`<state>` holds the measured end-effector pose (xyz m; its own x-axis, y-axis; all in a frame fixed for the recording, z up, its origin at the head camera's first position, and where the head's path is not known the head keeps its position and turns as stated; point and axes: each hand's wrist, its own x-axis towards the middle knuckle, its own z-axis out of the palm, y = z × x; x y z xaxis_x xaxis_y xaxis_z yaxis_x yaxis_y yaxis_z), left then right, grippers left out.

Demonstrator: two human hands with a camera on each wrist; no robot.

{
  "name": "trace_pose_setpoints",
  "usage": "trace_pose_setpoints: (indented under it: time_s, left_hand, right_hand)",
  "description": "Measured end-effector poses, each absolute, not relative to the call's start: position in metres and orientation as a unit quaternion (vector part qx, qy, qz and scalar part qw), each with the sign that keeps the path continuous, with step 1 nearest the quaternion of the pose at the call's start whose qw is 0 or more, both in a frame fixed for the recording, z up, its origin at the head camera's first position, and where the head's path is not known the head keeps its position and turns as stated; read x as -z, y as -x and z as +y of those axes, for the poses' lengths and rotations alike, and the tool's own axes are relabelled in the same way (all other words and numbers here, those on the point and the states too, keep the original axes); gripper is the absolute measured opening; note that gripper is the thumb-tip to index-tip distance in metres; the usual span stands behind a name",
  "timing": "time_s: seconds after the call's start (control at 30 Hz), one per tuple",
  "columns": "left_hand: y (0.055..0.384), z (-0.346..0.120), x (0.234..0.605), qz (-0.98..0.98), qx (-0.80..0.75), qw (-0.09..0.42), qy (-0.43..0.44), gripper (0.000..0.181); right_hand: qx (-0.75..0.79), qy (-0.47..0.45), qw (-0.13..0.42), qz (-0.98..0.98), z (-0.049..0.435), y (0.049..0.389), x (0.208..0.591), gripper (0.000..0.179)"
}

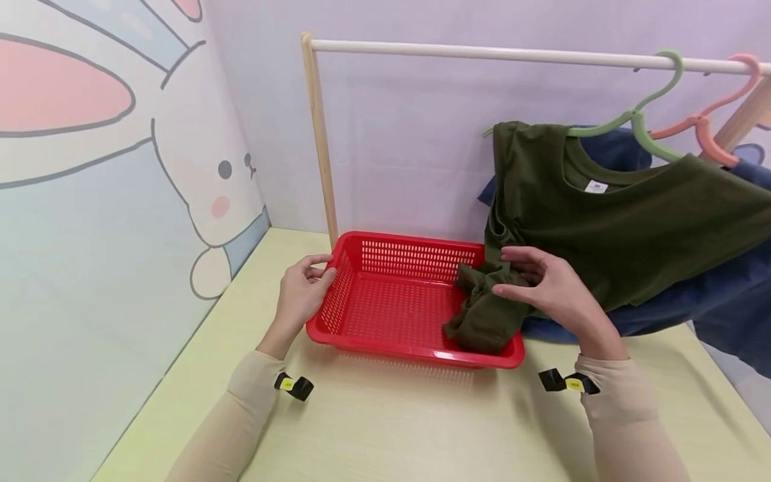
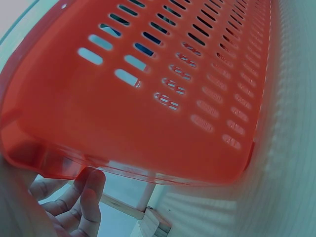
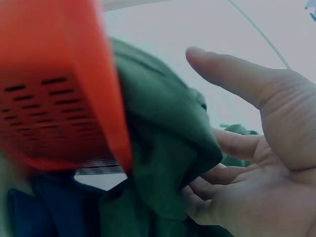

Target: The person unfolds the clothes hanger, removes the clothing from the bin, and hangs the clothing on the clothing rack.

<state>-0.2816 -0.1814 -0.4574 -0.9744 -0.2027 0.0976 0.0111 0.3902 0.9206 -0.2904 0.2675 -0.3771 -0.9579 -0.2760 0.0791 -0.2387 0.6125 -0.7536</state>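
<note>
A red plastic basket (image 1: 385, 349) with slotted walls sits on the table. My left hand (image 1: 301, 291) holds its left rim; in the left wrist view the fingers (image 2: 91, 197) curl at the basket's edge. A dark green T-shirt (image 1: 608, 231) hangs on a green hanger (image 1: 653, 137), and a bunched part of it lies over the basket's right end. Beside that bunched cloth is my right hand (image 1: 557, 288), thumb and fingers spread apart. In the right wrist view its fingers lie behind the green cloth (image 3: 168, 118), partly hidden, without gripping it.
A white rail (image 1: 482, 51) on wooden posts (image 1: 319, 134) spans the back. Behind the green shirt, a dark blue garment (image 1: 668, 318) hangs by an orange-pink hanger (image 1: 713, 137). A wall panel with a cartoon rabbit (image 1: 211, 174) borders the pale table (image 1: 385, 428) on the left.
</note>
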Motion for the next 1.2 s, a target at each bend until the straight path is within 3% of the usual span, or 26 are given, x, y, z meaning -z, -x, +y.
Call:
trace_pose_setpoints:
  time_s: [0.33,1.2]
  left_hand:
    - [0.282,-0.181,0.457,-0.828,0.55,0.094,-0.062,0.041]
    - [0.283,-0.181,0.458,-0.829,0.548,0.095,-0.062,0.041]
  right_hand:
    - [0.321,0.154,0.025,0.934,0.27,0.296,0.385,0.086]
    - [0.352,0.141,0.002,0.925,0.284,0.31,0.408,0.045]
